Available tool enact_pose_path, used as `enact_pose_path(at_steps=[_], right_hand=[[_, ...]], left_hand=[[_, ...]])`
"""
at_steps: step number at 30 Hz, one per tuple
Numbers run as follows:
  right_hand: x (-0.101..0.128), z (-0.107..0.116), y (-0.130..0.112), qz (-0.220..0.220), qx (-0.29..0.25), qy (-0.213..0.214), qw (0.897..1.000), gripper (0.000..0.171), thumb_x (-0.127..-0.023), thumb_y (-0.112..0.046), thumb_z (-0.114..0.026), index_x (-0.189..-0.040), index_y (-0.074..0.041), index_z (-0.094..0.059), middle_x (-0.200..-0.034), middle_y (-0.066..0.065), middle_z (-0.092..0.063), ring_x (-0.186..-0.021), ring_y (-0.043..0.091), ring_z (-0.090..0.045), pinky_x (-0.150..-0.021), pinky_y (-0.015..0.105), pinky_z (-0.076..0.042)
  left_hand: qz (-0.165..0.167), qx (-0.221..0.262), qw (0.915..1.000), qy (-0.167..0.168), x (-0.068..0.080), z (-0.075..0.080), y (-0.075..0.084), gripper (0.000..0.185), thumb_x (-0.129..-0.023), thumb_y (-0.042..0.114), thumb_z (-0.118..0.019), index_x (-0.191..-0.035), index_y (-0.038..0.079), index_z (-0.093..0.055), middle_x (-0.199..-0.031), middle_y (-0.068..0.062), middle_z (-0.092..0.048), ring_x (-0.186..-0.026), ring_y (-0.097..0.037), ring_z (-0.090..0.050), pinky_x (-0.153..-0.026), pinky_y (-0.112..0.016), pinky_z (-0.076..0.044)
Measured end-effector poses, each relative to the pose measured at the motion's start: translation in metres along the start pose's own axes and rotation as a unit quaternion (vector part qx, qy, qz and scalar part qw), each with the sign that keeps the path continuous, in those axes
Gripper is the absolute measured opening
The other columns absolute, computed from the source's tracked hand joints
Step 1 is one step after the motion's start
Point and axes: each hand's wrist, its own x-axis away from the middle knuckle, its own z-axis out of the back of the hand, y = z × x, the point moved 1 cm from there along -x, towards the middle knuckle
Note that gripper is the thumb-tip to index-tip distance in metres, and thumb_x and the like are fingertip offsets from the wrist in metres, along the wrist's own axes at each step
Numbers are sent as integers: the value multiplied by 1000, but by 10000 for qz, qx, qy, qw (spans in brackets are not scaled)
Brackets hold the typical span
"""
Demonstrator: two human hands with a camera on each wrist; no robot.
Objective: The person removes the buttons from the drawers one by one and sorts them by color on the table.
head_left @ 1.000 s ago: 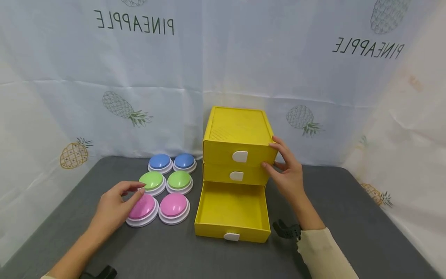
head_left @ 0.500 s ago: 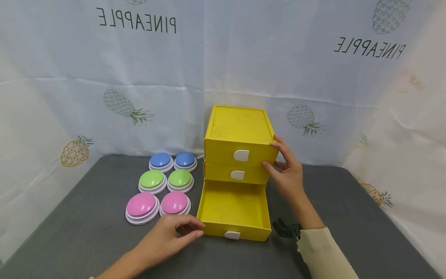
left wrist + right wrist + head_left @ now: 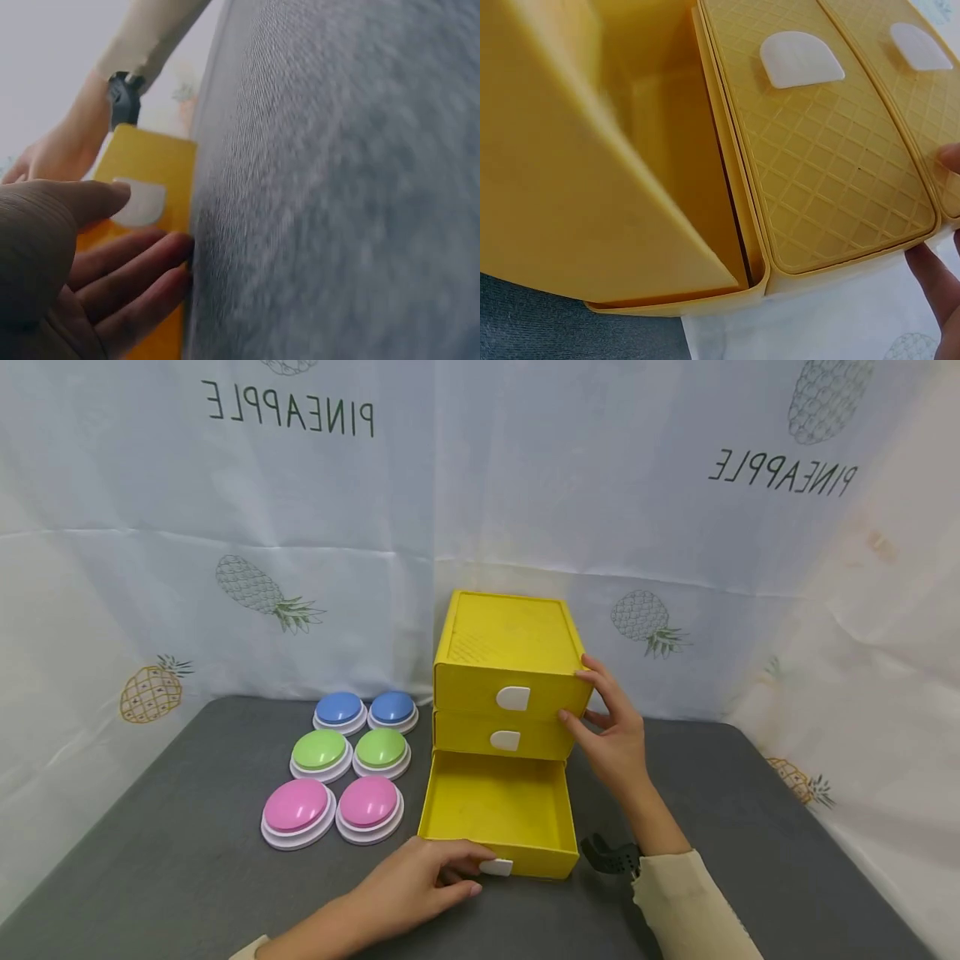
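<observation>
A yellow drawer cabinet (image 3: 517, 631) stands on the table. Its bottom drawer (image 3: 495, 802) is pulled out and bare inside, while the two upper drawers (image 3: 832, 157) are closed. My left hand (image 3: 420, 881) is at the front of the bottom drawer, fingers loosely extended; one fingertip is at the white handle (image 3: 142, 202). In the left wrist view, the thumb overlaps that handle and the other fingers lie across the yellow front. My right hand (image 3: 615, 735) holds the cabinet's right front corner, with the thumb on the front and fingers along the edge and side.
Left of the cabinet are dome buttons on white bases: two pink (image 3: 296, 806), two green (image 3: 320, 750) and two blue (image 3: 340, 708). A pineapple-print cloth (image 3: 315, 502) hangs behind the dark grey table (image 3: 172, 843).
My left hand has moved right, from beside the left pink and green buttons to the bottom drawer's front. The right hand stays on the cabinet corner. The drawer looks unmoved.
</observation>
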Motion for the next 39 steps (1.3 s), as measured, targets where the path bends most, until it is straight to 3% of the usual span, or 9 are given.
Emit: enact_pose_path(at_steps=[4, 10, 16, 23, 32, 39], right_hand=[[-2, -1, -1, 7, -21, -8, 10000, 55, -85, 12, -72, -137, -4, -59, -158, 9, -45, -142, 3, -45, -86, 12, -54], [-2, -1, 0, 11, -74, 21, 10000, 56, -84, 12, -74, -136, -3, -59, -158, 9, -45, -142, 4, -45, -87, 12, -54], [-2, -2, -1, -8, -85, 39, 10000, 56, -84, 12, -73, -136, -3, -59, -158, 8, -45, -143, 5, -45, -86, 12, -54], [-2, -2, -1, -54, -76, 80, 9999, 56, -84, 11, -74, -136, -4, -59, -158, 8, -45, -142, 4, -45, -86, 11, -54], [-1, -1, -2, -58, 17, 89, 9999, 56, -85, 10, -73, -136, -5, -59, -158, 7, -46, -142, 4, -46, -86, 11, -54], [1, -2, -2, -39, 21, 87, 10000, 55, -85, 10, -73, -136, -5, -59, -158, 9, -46, -142, 3, -45, -87, 11, -54]], left_hand=[[106, -58, 9998, 166, -3, -3, 1, 29, -96, 26, -71, -124, 25, -70, -111, 2, -76, -90, 6, -67, -78, -17, -57], [148, -284, 9964, 780, -10, -6, 0, 16, -96, 27, -71, -111, 26, -77, -97, 11, -77, -77, 9, -61, -71, -16, -55], [152, -285, 9930, 1138, -14, -8, -2, 12, -95, 22, -72, -104, 23, -79, -82, 6, -76, -62, 8, -58, -60, -16, -51], [-2, -310, 9893, 1427, -18, -10, -6, 10, -92, 17, -75, -100, 20, -80, -82, 3, -78, -58, 9, -58, -59, -16, -51], [-191, -513, 9863, 1559, -28, -7, -12, 9, -92, 17, -75, -99, 19, -80, -79, 4, -77, -56, 8, -58, -58, -16, -50], [-52, -602, 9871, 1481, -35, -4, -16, 10, -93, 20, -74, -100, 20, -80, -79, 4, -78, -56, 4, -61, -59, -16, -49]])
